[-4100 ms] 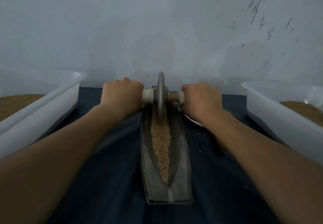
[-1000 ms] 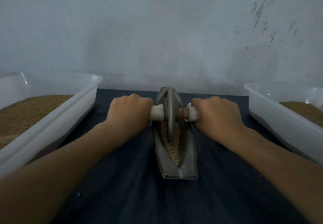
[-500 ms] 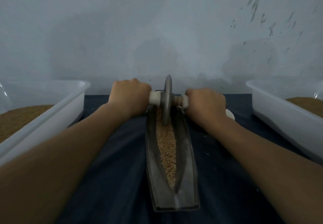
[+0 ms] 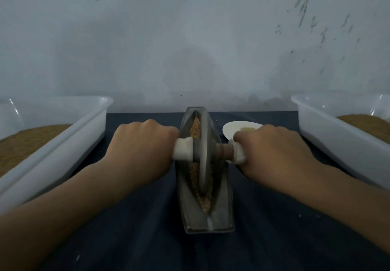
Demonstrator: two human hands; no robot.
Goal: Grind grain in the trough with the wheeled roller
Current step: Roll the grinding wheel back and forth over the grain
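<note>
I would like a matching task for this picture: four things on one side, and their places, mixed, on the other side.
Things: 1 metal wheel; 2 small white dish; 3 left hand; 4 dark blue cloth.
Places: a under the trough; b around the roller's left handle; c in the trough's groove, among the grain; d just beyond the right hand.
Pairs: 1-c; 2-d; 3-b; 4-a.

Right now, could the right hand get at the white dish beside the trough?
Probably yes. The dish lies just beyond the right hand, partly hidden behind its knuckles, with nothing between them. But that hand grips the roller by its handle, so it would have to let go first.
</note>
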